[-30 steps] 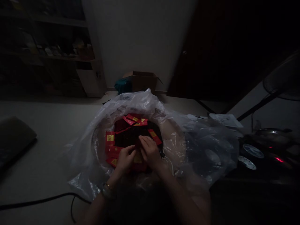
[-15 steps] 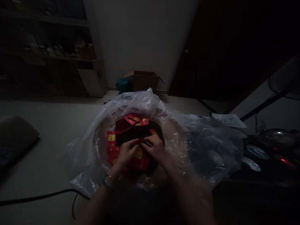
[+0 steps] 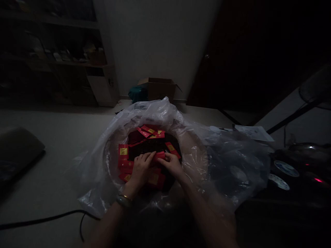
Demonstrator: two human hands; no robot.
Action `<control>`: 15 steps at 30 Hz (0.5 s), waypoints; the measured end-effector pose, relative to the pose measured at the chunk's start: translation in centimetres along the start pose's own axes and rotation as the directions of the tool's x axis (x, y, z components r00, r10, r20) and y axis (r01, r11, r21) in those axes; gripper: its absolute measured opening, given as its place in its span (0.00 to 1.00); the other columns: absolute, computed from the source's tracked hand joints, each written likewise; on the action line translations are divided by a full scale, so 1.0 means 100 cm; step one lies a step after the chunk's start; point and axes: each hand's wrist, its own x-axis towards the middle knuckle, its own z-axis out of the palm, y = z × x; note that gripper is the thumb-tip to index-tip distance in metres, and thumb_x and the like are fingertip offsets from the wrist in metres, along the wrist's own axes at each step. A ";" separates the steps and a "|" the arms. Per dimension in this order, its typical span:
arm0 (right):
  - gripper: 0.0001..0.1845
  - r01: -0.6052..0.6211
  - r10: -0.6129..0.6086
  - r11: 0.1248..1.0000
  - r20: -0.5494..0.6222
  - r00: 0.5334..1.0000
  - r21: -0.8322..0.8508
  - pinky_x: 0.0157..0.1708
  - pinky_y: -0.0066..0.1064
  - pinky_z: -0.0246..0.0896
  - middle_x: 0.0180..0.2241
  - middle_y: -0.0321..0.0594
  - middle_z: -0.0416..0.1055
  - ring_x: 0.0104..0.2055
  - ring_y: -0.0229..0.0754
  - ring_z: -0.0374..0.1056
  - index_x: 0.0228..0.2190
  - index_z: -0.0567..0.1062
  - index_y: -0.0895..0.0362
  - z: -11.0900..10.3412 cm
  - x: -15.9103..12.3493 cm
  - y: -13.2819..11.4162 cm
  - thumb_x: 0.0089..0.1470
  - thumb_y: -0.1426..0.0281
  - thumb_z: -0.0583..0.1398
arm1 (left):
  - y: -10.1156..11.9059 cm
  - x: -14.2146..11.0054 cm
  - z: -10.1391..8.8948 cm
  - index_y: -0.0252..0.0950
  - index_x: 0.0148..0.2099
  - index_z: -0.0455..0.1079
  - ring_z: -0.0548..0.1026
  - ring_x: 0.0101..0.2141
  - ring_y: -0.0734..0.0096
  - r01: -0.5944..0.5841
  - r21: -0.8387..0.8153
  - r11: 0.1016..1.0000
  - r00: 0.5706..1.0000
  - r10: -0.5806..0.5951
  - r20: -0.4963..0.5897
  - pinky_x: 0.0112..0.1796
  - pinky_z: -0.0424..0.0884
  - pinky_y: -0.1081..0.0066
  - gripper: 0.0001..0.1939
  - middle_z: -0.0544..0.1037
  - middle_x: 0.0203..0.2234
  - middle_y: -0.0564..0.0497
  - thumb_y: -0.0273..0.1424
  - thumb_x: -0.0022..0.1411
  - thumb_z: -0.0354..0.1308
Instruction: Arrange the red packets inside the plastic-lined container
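A big clear plastic bag [image 3: 222, 162] lies open on the floor, holding a round container full of several small red packets with gold labels [image 3: 123, 152]. My left hand [image 3: 141, 168] and my right hand [image 3: 172, 164] meet over the pile. Both pinch one red packet [image 3: 159, 155] between their fingertips. A bracelet sits on my left wrist. The room is dim, so details of the packet are hard to make out.
A black cable [image 3: 43, 220] runs across the floor at lower left. A cardboard box [image 3: 159, 88] and a teal bag stand by the far wall. Shelves [image 3: 51, 62] fill the left back. Plates [image 3: 286, 168] and a device with red lights sit at right.
Both hands have shifted slightly forward over the pile. The fingertips have come together on one red packet that now lies between them.
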 end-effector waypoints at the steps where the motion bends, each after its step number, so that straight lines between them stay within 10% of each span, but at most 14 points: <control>1: 0.15 -0.011 0.011 0.999 0.022 1.000 0.032 0.33 0.30 0.63 0.28 0.36 0.73 0.31 0.39 0.68 0.31 0.72 0.57 0.000 0.000 0.001 0.41 0.61 0.64 | -0.001 -0.001 0.001 0.41 0.58 0.62 0.72 0.43 0.58 -0.012 -0.007 1.000 1.000 0.012 -0.001 0.41 0.64 0.61 0.28 0.74 0.48 0.44 0.32 0.56 0.62; 7: 0.16 -0.053 0.053 0.997 -0.002 0.999 0.061 0.29 0.27 0.59 0.23 0.31 0.68 0.26 0.35 0.62 0.25 0.68 0.56 0.000 0.000 0.008 0.41 0.59 0.64 | 0.000 -0.002 0.002 0.39 0.53 0.66 0.69 0.49 0.55 -0.051 -0.043 0.998 0.998 0.048 -0.048 0.53 0.56 0.50 0.25 0.75 0.48 0.44 0.31 0.53 0.64; 15: 0.20 -0.147 0.110 0.982 0.279 0.954 0.118 0.40 0.32 0.60 0.31 0.35 0.72 0.35 0.39 0.66 0.33 0.74 0.57 -0.003 -0.011 -0.006 0.44 0.54 0.64 | -0.001 -0.005 0.004 0.36 0.51 0.67 0.70 0.47 0.55 -0.094 -0.078 0.992 0.995 0.093 -0.021 0.57 0.51 0.45 0.23 0.76 0.43 0.44 0.29 0.52 0.63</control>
